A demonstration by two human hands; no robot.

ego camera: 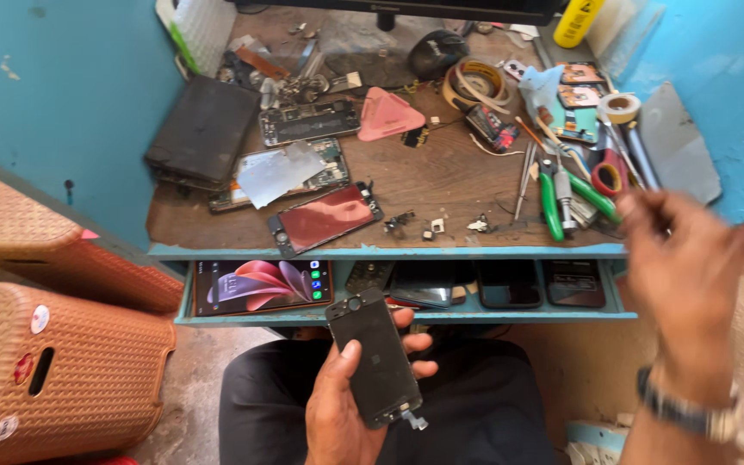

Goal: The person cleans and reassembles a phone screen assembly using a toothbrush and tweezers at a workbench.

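The left hand [346, 405] holds a black phone screen [375, 357] over the person's lap, with the thumb on its front and the fingers wrapped round behind it. A small tail of cable hangs from the bottom end of the screen. The right hand [686, 275] is up in the air near the right edge of the surface [449, 181]; it is blurred, so I cannot tell if it is closed or if it holds something. A watch [686, 413] sits on that wrist. Just above the left hand is an open blue drawer [406, 317] with phones lying side by side; the one at the left end [262, 286] is lit with a pink swirl. Above the drawer is the brown wooden surface, scratched and crowded. Near its front edge lies a phone with a reddish screen [325, 218], and tiny loose parts lie beside it. Farther back are an open phone with its insides showing [307, 120], a pink triangle pick [387, 114], a dark flat slab [204, 129] and rolls of tape [475, 82]. On the right side lie pliers with green handles [572, 200] among other tools. The walls around the surface are painted blue. On the left stand orange plastic stools [53, 362] with a woven look.
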